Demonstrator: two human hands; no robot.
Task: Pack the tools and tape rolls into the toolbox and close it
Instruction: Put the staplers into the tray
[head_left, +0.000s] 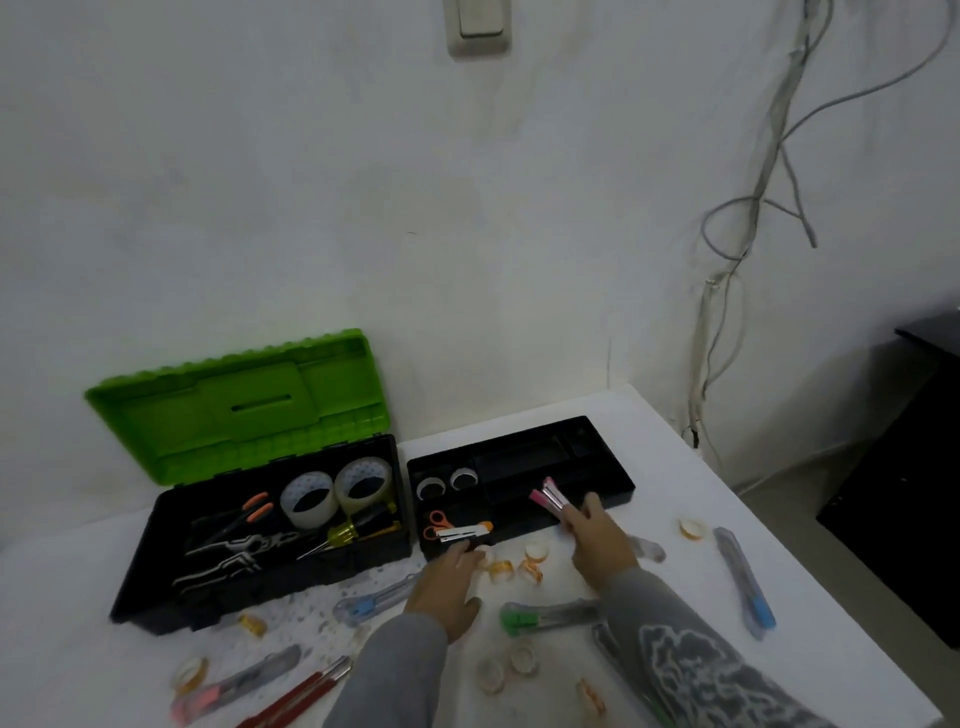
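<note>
The black toolbox stands open at the left, its green lid leaning back against the wall. Inside lie two large clear tape rolls, pliers and a yellow screwdriver. Beside it sits the black organiser tray with two small tape rolls, orange scissors and a stapler. My right hand holds a pink cutter over the tray. My left hand rests at the tray's front edge, fingertips by the stapler.
On the white table lie several box cutters: blue, green, light blue, pink and red. Small tape rolls are scattered between them. The table's right edge drops off beside a dark cabinet.
</note>
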